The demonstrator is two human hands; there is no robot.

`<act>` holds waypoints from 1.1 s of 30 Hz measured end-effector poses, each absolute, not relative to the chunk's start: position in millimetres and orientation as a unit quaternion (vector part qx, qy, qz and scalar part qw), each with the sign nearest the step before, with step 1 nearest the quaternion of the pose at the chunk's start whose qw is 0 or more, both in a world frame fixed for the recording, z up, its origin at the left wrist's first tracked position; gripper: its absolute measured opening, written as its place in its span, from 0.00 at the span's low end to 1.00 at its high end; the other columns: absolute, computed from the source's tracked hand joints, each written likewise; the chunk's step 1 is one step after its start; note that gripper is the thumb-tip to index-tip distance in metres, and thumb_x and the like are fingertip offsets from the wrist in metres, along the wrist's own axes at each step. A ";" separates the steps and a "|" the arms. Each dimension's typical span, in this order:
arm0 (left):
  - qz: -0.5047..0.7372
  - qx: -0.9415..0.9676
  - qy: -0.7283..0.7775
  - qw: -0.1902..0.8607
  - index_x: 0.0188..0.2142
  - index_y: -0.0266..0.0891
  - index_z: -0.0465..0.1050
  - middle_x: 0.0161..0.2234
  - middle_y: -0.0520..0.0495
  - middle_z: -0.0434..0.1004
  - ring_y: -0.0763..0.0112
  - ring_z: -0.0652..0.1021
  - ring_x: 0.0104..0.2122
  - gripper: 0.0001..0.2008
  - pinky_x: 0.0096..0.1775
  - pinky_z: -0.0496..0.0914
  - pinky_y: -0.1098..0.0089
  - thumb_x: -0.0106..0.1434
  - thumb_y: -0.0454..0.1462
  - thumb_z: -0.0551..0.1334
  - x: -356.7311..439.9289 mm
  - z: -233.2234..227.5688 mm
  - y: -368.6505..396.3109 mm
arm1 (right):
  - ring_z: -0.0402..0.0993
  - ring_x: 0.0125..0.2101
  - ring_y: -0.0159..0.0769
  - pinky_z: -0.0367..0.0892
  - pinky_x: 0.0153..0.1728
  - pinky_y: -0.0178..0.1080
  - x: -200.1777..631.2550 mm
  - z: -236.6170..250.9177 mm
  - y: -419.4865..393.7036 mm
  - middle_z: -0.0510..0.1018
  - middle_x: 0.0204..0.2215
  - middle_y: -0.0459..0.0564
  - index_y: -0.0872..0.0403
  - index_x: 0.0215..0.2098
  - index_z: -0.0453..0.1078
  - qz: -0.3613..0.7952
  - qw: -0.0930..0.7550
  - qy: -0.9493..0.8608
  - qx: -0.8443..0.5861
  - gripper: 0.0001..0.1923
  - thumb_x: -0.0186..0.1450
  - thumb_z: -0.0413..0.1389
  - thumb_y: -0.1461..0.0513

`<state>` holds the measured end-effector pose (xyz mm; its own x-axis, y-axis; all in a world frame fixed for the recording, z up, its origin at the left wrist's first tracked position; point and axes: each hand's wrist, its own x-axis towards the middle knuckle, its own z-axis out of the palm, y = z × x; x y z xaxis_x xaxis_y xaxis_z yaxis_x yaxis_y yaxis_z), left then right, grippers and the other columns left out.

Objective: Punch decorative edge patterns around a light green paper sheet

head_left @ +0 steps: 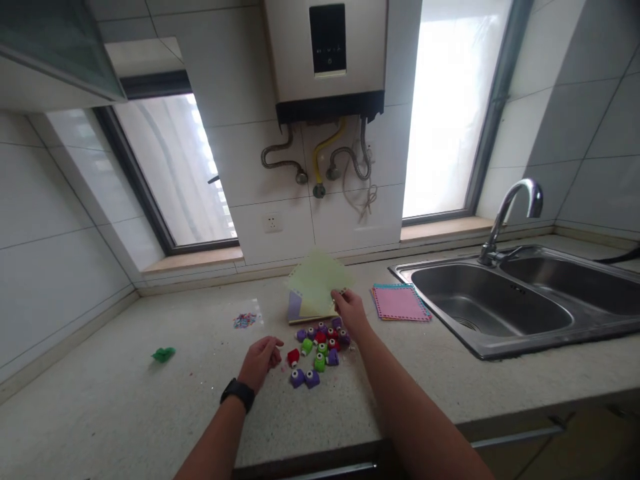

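My right hand pinches the lower corner of a pale yellow-green sheet of paper with a punched border along its edges. The sheet is tilted above a stack of coloured paper, partly covering it. My left hand, a dark watch on its wrist, is closed low over the counter, with no object showing in its curled fingers. Just right of it lie several small craft punches in purple, green and red, among them a red punch, a green punch and a purple punch.
Right of the stack lies a pile of punched sheets, pink on top, beside the steel sink and its tap. Paper confetti and a crumpled green piece lie on the left of the counter. A water heater hangs above.
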<state>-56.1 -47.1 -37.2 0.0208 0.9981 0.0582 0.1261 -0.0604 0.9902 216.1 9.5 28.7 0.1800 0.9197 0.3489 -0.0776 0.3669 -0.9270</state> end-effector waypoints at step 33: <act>0.232 0.709 0.665 -0.017 0.54 0.37 0.70 0.52 0.38 0.70 0.56 0.68 0.53 0.19 0.54 0.59 0.57 0.66 0.39 0.54 -35.1 -36.0 -105.4 | 0.56 0.17 0.28 0.51 0.19 0.35 251.0 169.1 7.6 0.64 0.14 0.39 0.54 0.28 0.71 0.299 0.741 -0.495 -0.340 0.16 0.57 0.63 0.50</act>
<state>-35.1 -105.4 -36.0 0.0071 0.9360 0.3520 0.9520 -0.1140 0.2841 251.0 7.6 169.1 0.3302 0.7810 0.5301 -0.1068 0.5889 -0.8011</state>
